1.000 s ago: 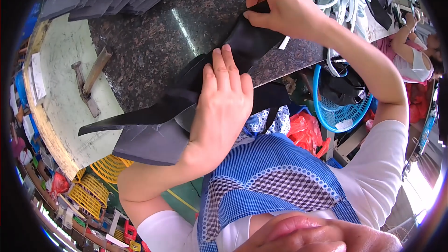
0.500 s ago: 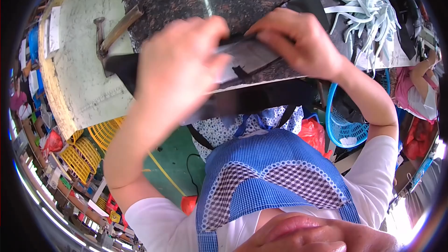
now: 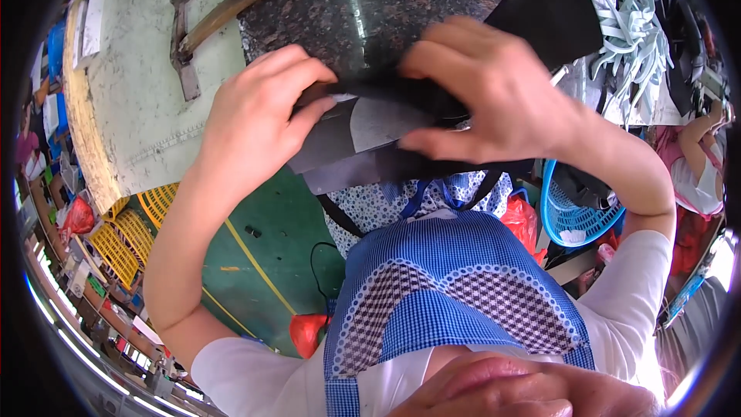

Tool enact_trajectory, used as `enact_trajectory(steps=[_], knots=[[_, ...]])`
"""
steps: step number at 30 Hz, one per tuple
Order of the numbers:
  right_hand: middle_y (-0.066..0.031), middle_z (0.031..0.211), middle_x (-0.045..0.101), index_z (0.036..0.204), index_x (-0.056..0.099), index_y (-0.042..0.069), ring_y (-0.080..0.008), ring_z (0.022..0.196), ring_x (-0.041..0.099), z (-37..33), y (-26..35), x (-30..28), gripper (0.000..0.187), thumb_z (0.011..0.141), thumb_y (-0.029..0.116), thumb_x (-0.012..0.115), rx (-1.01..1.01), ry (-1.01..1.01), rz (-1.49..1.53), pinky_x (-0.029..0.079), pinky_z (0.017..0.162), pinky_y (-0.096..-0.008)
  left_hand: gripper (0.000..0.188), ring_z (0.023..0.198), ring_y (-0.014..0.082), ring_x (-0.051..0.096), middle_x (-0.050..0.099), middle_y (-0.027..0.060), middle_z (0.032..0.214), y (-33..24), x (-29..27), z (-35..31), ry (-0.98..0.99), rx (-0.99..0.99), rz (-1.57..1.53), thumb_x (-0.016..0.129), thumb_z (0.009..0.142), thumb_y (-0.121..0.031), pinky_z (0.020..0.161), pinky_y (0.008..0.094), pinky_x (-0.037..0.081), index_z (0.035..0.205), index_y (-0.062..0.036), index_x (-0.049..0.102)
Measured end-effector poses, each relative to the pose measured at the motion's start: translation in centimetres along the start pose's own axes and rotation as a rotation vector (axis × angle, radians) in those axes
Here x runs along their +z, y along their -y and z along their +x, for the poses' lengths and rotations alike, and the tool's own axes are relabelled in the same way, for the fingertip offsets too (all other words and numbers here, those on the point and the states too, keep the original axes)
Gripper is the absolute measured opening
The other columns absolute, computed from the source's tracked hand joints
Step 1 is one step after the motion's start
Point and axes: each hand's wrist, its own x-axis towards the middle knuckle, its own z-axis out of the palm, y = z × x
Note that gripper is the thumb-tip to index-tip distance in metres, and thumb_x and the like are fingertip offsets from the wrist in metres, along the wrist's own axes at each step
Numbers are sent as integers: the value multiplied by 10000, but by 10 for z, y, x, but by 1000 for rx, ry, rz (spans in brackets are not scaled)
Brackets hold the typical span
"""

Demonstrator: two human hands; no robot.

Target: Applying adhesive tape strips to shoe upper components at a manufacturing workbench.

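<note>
Sheet [image 3: 386, 125] farther left; black and grey

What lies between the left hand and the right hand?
Black material with a grey patch, between left hand and right hand, in the head view.

White short sleeves [image 3: 245, 378] flank a blue checked apron [image 3: 455, 297].
</note>
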Motion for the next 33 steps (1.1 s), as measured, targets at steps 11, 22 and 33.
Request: enact_trajectory(steps=[11,22,33], knots=[[-83,1442,629,1402,670,40,-303,1033,631,-16,-16,30,687,718,35,743,-190,146,-73,574,924,-407,193,878,185,654,610,24,933,12,10,-28,-104,364,485,697,771,-107,709,342,568,960,-80,725],[-7,1460,670,1214,760,62,-229,1015,634,18,18,15,459,762,139,723,-306,314,-303,552,804,-346,518,1232,306,607,638,122,1258,17,-7,-82,108,119,515,778,740,-157,1018,447,513,1243,-38,740],[-74,1083,670,909,718,62,-302,1034,648,-34,-20,2,244,675,65,787,-207,64,-30,558,847,-425,715,1382,347,547,562,130,1507,-34,39,-20,167,297,101,851,775,-282,1109,466,490,1409,-47,620]])
